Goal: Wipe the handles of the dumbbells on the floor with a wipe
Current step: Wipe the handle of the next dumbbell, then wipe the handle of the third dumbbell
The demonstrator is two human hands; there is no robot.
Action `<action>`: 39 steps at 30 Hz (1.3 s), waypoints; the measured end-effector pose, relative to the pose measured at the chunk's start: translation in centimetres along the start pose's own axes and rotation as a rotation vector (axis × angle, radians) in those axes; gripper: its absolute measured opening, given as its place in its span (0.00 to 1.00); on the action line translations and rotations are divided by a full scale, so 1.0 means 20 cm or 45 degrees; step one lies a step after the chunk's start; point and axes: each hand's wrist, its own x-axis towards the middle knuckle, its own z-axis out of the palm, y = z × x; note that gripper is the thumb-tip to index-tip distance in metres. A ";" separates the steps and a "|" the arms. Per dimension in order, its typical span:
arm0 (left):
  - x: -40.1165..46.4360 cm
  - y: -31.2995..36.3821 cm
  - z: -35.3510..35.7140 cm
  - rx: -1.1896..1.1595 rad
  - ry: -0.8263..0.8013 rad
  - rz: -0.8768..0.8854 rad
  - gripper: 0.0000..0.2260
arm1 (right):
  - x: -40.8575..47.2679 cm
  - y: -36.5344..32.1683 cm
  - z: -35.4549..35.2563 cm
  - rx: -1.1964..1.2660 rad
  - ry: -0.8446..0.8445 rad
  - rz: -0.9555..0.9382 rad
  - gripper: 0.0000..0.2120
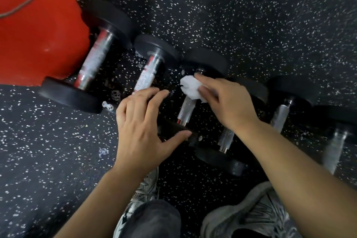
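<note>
Several black dumbbells with chrome knurled handles lie side by side on the speckled floor. My right hand [226, 100] presses a white wipe [191, 86] onto the upper end of the third dumbbell's handle [186, 109]. My left hand [144, 125] rests with fingers spread on the near black head [173, 131] of that dumbbell, covering part of the second dumbbell's near head. The first handle [94, 60] and second handle [147, 73] lie to the left. Further handles [226, 138], [280, 116], [334, 150] lie to the right, partly hidden by my right forearm.
A red bucket-like object [36, 27] with a cord stands at the upper left, touching the first dumbbell. My grey shoes [251, 216] and a dark trouser knee [152, 218] are at the bottom. Black speckled rubber floor [231, 15] extends beyond the dumbbells.
</note>
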 end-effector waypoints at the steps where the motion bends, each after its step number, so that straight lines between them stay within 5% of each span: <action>1: 0.00 0.00 0.00 0.005 -0.005 -0.003 0.40 | 0.00 0.00 0.02 0.009 -0.009 -0.010 0.18; 9: 0.00 0.01 0.01 0.005 -0.004 -0.019 0.41 | -0.10 0.02 0.07 0.132 -0.076 -0.245 0.16; 17: 0.00 0.01 0.00 -0.020 -0.009 -0.029 0.40 | -0.17 -0.01 0.04 0.133 -0.382 -0.420 0.18; 25: 0.00 0.00 0.00 -0.037 -0.012 -0.036 0.40 | -0.10 0.05 0.09 -0.053 -0.188 -0.528 0.18; 33: 0.00 0.00 0.00 -0.058 -0.009 -0.028 0.40 | -0.06 0.02 -0.03 0.132 0.274 -0.207 0.12; 39: 0.00 0.00 0.00 -0.054 0.001 -0.028 0.41 | -0.09 -0.01 0.03 0.144 0.075 -0.137 0.14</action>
